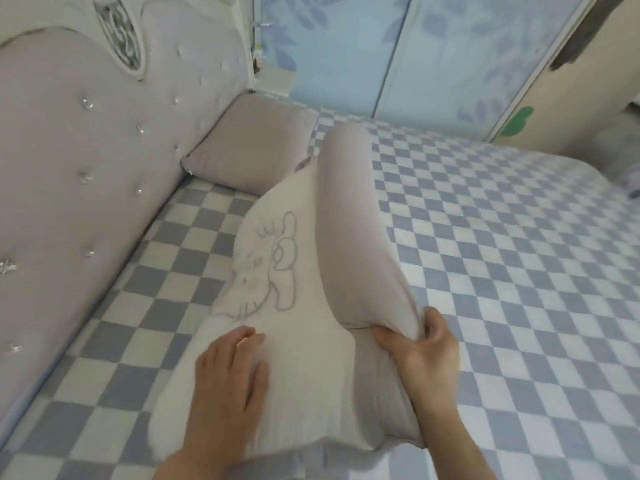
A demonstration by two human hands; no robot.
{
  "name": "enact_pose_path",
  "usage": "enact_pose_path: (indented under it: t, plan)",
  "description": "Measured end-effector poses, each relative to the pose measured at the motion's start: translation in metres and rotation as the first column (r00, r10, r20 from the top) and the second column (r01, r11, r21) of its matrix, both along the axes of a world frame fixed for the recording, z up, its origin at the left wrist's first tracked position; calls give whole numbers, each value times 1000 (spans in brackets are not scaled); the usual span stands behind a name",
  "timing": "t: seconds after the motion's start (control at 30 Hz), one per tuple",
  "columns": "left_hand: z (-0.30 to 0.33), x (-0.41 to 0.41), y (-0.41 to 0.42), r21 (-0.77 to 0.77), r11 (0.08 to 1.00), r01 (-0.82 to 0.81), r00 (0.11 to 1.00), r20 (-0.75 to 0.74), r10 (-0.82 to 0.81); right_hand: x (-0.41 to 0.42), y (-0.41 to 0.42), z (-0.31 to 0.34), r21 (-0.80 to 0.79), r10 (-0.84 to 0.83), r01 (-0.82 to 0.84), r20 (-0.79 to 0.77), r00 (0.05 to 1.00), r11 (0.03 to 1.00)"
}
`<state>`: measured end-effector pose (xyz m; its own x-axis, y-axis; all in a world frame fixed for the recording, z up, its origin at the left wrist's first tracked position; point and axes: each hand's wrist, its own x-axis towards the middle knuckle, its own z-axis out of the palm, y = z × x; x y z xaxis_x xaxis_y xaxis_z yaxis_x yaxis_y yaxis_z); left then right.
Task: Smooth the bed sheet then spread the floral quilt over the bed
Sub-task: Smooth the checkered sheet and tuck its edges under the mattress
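Observation:
A blue-and-white checked bed sheet (pixel 502 237) covers the bed. On it, in front of me, lies a pale pink pillow (pixel 284 341) with a stitched cartoon cat outline, one long edge folded upward. My left hand (pixel 228 372) rests flat on the pillow's near part, fingers spread. My right hand (pixel 422 351) pinches the raised folded edge of the pillow. No floral quilt is in view.
A second pink pillow (pixel 256 143) leans against the tufted pink headboard (pixel 69 161) at the left. Pale blue leaf-patterned wardrobe doors (pixel 381 53) stand behind the bed's far side. A beige wall and a green shape (pixel 517 123) lie at the right.

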<state>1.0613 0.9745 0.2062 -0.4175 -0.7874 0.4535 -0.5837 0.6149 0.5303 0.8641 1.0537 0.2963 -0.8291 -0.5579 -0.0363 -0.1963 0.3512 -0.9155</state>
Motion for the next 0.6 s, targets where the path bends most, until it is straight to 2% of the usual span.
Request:
enact_pose_path:
  t: [0.13,0.2,0.27,0.37,0.43,0.5,0.53,0.57,0.6]
  plan:
    - [-3,-78,32,68,987,146,985,78,-152,-76,87,21,-9,-228,228,-79,971,974]
    - [-5,-109,47,91,975,202,970,116,-212,-111,122,21,-82,-343,337,-78,936,938]
    - [-5,-137,63,82,959,272,948,147,-282,-146,155,20,-197,-467,447,-65,882,872]
    - [-7,-166,82,75,938,340,921,175,-348,-187,190,6,-348,-639,594,-20,769,725]
    - [-10,-178,92,86,927,364,903,212,-374,-203,198,-18,-357,-722,690,58,690,630]
    - [-18,-181,98,98,918,385,881,255,-397,-204,197,-52,-222,-761,768,137,634,601]
    - [-21,-179,99,109,917,383,873,283,-398,-199,195,-71,-90,-758,772,150,635,629]
    - [-26,-175,97,117,921,372,867,309,-390,-190,191,-87,68,-725,723,124,677,687]
    - [-33,-165,93,130,930,342,868,334,-366,-176,184,-104,207,-639,612,101,762,763]
